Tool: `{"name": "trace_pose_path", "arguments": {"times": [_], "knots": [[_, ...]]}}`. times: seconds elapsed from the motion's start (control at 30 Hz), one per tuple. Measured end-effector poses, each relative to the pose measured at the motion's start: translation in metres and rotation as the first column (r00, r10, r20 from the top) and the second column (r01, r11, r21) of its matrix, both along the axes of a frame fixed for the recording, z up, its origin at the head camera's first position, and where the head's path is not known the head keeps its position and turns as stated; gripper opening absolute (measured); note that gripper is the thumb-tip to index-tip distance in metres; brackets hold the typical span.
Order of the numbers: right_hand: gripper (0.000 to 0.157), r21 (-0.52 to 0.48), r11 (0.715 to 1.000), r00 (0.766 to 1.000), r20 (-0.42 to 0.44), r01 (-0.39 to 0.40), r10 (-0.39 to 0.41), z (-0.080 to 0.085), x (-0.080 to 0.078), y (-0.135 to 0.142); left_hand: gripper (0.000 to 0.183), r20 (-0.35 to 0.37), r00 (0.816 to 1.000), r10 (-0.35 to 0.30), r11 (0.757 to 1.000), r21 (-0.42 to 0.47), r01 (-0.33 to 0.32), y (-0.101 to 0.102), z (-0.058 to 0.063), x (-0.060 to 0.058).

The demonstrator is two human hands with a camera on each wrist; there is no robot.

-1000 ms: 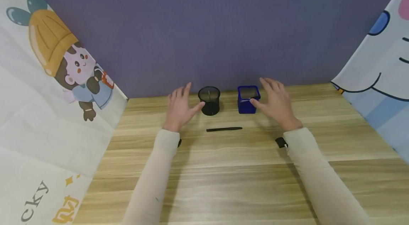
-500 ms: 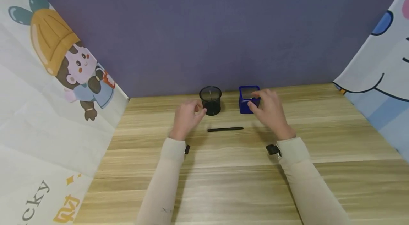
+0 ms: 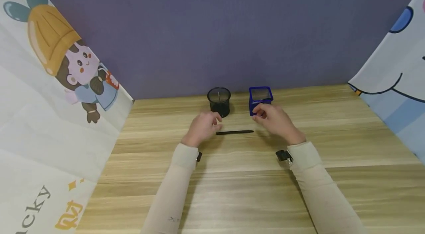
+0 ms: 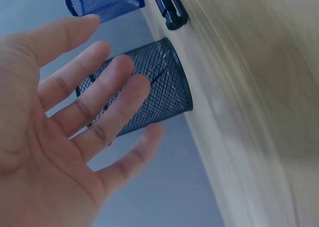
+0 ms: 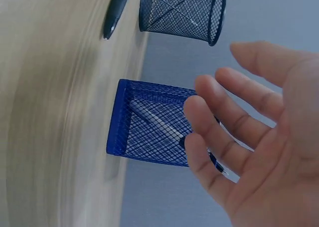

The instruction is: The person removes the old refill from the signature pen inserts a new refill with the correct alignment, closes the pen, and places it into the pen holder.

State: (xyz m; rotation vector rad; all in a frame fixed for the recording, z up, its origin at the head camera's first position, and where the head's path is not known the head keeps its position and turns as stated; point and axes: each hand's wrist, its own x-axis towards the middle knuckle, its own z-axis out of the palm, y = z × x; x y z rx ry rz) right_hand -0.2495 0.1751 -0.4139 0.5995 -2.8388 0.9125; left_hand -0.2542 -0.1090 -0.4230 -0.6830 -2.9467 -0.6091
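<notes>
A black pen lies crosswise on the table, its left end close to my left hand. Behind it stand a round black mesh pen holder and a square blue mesh pen holder. My right hand hovers in front of the blue holder and overlaps it in the head view. Through the blue mesh in the right wrist view, a slim pen shows inside. Both palms appear bare in the wrist views, with the fingers loosely bent.
The wooden table meets a dark grey-purple wall right behind the two holders. Printed cloths hang at the left and right sides. Each wrist carries a small black camera.
Both hands have drawn back from beside the two holders and come closer together near the pen. Their spread fingers are now loosely bent. The pen and holders stay in place.
</notes>
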Motion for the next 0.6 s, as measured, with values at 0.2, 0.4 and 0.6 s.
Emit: {"name": "trace_pose_path", "arguments": {"times": [0.2,0.4,0.6], "knots": [[0.025,0.036,0.999,0.998,0.053,-0.026,0.024,-0.004,-0.002,-0.002,0.015,0.045,0.999,-0.020,0.998,-0.051,0.022,0.004,-0.001,0.002],[0.021,0.066,0.994,0.994,0.075,-0.089,0.084,-0.009,-0.004,-0.005,0.013,0.071,0.997,-0.016,0.996,-0.081,0.021,0.005,-0.004,0.001],[0.017,0.118,0.984,0.987,0.114,-0.131,0.118,-0.018,-0.004,-0.006,0.013,0.098,0.995,-0.014,0.995,-0.100,0.024,0.006,-0.006,0.001]]}}
